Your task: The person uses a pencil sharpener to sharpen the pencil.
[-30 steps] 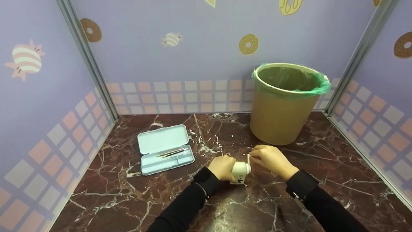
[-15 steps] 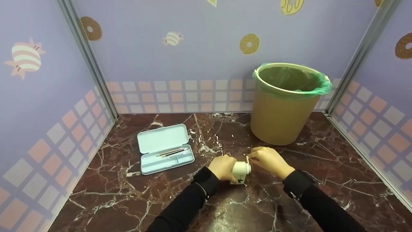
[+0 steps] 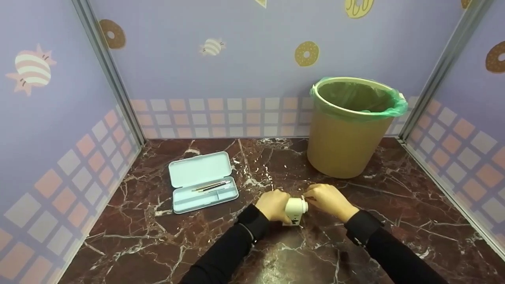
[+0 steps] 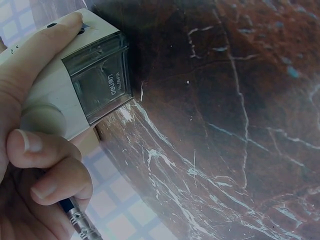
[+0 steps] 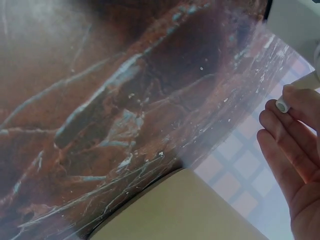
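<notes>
A white crank pencil sharpener (image 3: 295, 209) stands on the marble-patterned table, gripped by my left hand (image 3: 273, 205). In the left wrist view the thumb lies along its white body, above the see-through shavings drawer (image 4: 100, 80). Beneath the curled fingers a dark blue pencil (image 4: 80, 222) with a silver ferrule shows; its other end is hidden by the hand. My right hand (image 3: 329, 200) is on the sharpener's right side. Its thumb and fingers pinch the pale crank handle (image 5: 300, 87), as the right wrist view shows.
A light blue pencil case (image 3: 200, 165) lies unfolded to the left, with several thin pencils (image 3: 211, 186) inside. A tan waste bin (image 3: 341, 146) with a green liner stands at the back right. Patterned walls (image 3: 252, 71) enclose the table at the back and sides.
My right hand has moved round slightly, shifting a little left and then down with the crank handle. The left hand and sharpener have stayed in place.
</notes>
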`<state>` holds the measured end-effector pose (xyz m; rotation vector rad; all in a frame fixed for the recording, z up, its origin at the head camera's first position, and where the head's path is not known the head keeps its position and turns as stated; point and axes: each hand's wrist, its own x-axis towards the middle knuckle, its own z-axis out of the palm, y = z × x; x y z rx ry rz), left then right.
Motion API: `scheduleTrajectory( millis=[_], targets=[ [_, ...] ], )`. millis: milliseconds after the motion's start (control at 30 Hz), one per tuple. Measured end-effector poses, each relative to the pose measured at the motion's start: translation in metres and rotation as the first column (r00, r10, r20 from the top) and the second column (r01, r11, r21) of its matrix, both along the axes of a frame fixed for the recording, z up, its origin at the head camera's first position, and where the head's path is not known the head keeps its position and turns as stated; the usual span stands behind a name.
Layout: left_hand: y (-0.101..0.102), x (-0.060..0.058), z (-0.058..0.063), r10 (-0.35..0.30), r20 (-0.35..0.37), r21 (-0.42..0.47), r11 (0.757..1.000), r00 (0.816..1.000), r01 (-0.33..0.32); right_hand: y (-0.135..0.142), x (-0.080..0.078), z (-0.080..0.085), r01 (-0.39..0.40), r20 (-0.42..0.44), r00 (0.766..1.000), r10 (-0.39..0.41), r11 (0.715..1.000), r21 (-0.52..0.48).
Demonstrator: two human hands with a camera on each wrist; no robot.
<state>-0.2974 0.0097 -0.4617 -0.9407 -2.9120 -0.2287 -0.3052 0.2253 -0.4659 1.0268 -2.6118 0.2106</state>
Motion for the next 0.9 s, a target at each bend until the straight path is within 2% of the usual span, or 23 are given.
scheduleTrajectory(
  millis=[500, 767, 900],
  targets=[
    [0.0, 0.0, 0.0, -0.002, 0.003, 0.02, 1.0, 1.0, 0.002, 0.002, 0.01, -0.017, -0.033, 0.009, 0.999, 0.033, 0.999, 0.014],
    [0.001, 0.0, -0.002, 0.008, 0.013, 0.012, 1.0, 1.0, -0.008, 0.002, 0.025, -0.024, -0.039, 0.024, 0.999, 0.039, 0.999, 0.015],
    [0.001, -0.001, -0.003, 0.011, 0.013, 0.014, 1.0, 1.0, -0.011, 0.003, 0.031, -0.026, -0.047, -0.001, 0.999, 0.047, 0.999, 0.004]
  ],
)
